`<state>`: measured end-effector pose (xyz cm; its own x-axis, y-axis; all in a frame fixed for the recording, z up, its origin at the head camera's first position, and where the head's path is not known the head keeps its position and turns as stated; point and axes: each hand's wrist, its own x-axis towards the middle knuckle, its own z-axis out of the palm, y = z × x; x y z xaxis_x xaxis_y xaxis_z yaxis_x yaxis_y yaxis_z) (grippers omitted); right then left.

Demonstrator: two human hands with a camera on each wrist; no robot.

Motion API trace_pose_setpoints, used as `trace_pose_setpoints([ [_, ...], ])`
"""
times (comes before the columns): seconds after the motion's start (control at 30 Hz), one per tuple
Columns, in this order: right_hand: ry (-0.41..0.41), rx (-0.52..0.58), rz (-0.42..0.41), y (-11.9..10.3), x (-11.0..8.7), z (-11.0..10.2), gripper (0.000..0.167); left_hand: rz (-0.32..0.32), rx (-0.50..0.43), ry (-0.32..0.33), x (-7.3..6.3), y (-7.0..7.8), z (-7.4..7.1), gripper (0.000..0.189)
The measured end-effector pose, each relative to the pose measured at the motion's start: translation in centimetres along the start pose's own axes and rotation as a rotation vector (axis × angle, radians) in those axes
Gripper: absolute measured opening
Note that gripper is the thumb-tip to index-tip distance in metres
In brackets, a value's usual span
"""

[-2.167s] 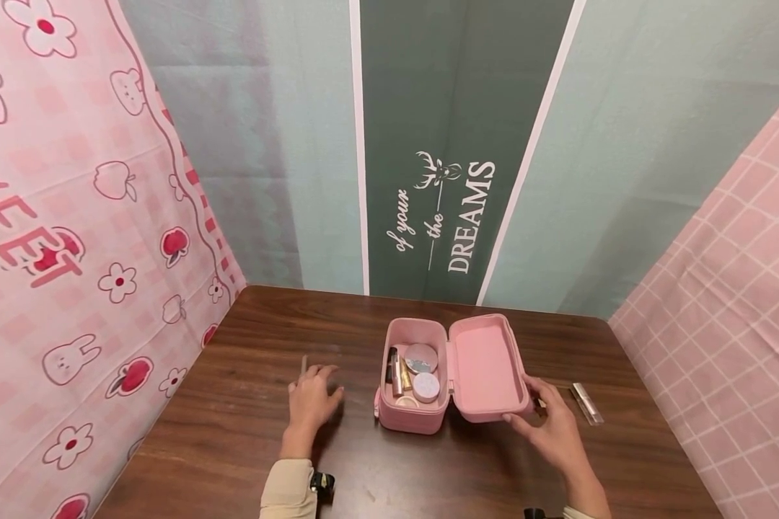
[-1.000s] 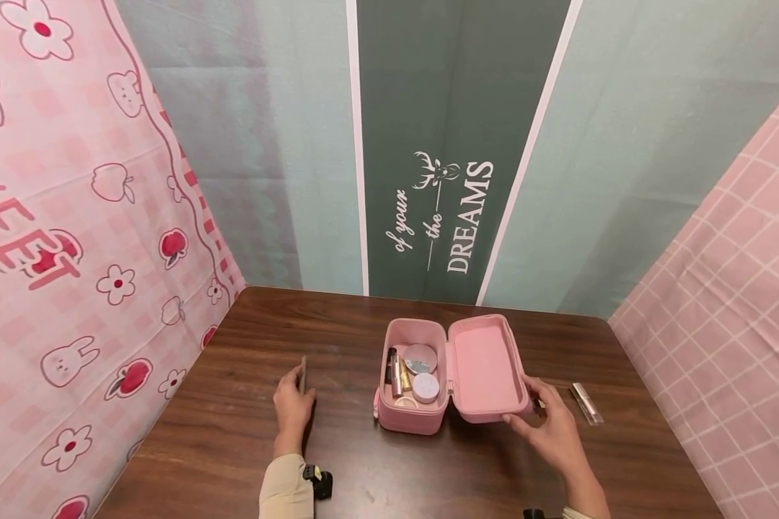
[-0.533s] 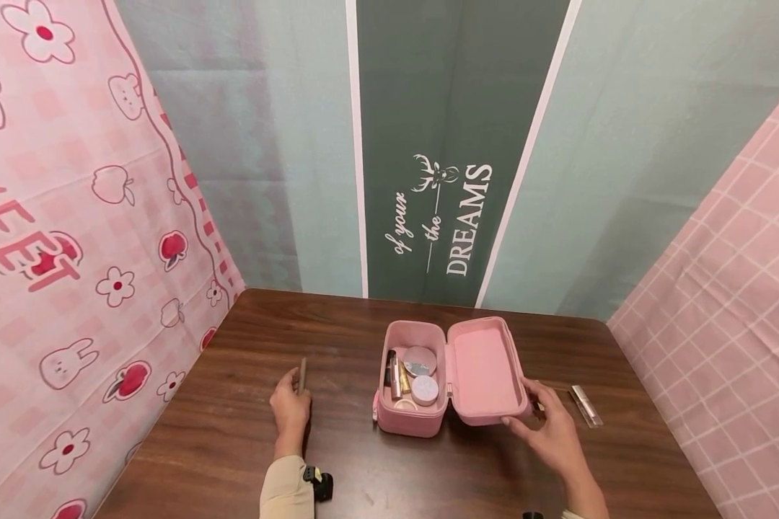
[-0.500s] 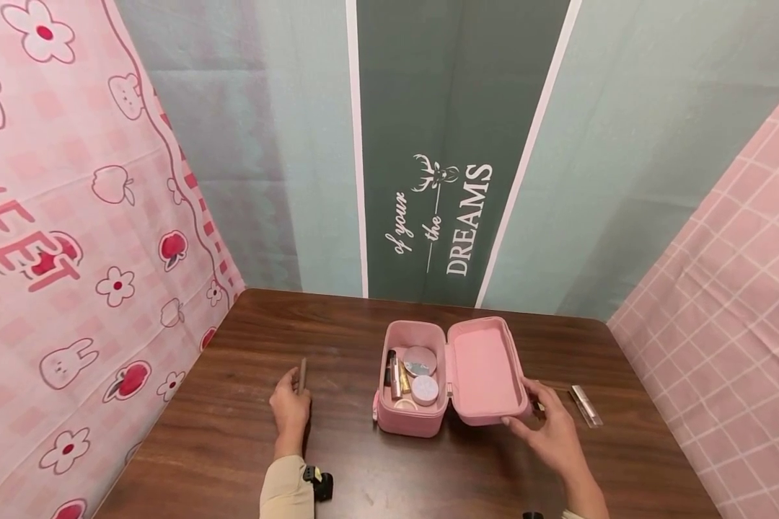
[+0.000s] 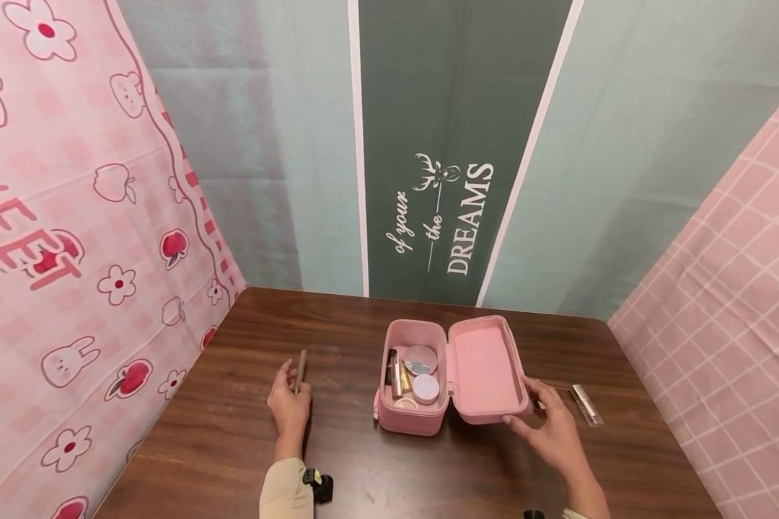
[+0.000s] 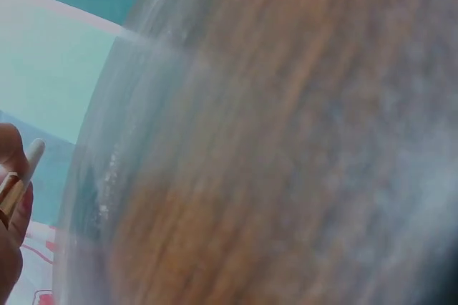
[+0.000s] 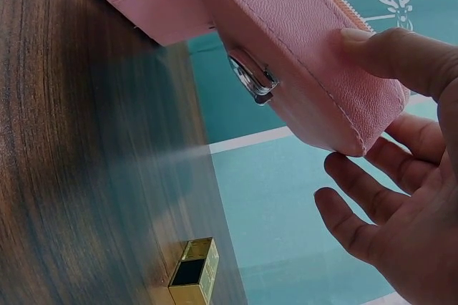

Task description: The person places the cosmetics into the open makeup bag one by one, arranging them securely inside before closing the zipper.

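Thumb and fingers of your left hand (image 5: pixel 289 409) pinch a slim brown cosmetic pencil (image 5: pixel 301 372) that juts up past them; its exact kind is too small to tell. The hold looks close to one end, so a slack pinch could let the pencil pivot or drop onto the wood-grain table (image 5: pixel 363 468).

Your right hand (image 5: pixel 554 427) holds the lid (image 5: pixel 487 367) at its near right corner, thumb on the near wall and fingers round the end; at least one finger stands free of it. That seems a light hold: if it slips, the lid may fall and jerk the pink cosmetic case (image 5: pixel 412 424) at the hinge. A gold rectangular cosmetic container (image 7: pixel 193 276) sits just beside that hand, where a sideways sweep could topple it.

The case is open in front of you, between your hands. Inside lie lipstick tubes (image 5: pixel 397 378) and a pale round compact (image 5: pixel 425 388), below the rim, so a spill looks unlikely unless a tug on the lid tips the whole case.

Farther right, a clear lip tube (image 5: pixel 587 405) lies loose; a brush from your knuckles could push it away. Beyond hangs the green backdrop (image 5: pixel 451 86), well clear of trouble.
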<state>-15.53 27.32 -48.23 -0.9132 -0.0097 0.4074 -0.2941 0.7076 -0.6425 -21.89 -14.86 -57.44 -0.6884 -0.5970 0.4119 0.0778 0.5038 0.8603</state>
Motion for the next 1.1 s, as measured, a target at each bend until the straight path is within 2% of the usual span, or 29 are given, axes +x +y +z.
trace_pose_setpoints([
  [0.3, -0.005, -0.013, 0.001, 0.0, 0.0, 0.1, 0.073, -0.045, -0.025, -0.004, -0.4, 0.3, -0.4, 0.061],
  [0.57, -0.007, -0.025, 0.012, -0.1, -0.1, 0.1, 0.073, 0.039, -0.011, 0.018, -0.8, 1.2, -0.3, 0.052],
  [0.93, -0.011, -0.007, 0.019, -0.1, -0.1, 0.1, 0.073, 0.027, -0.057, -0.007, -1.1, 2.8, 0.1, 0.051],
  [1.1, -0.005, -0.006, 0.010, -0.1, 0.0, 0.0, 0.073, 0.029, -0.067, 0.004, -1.1, 3.8, 0.3, 0.050],
])
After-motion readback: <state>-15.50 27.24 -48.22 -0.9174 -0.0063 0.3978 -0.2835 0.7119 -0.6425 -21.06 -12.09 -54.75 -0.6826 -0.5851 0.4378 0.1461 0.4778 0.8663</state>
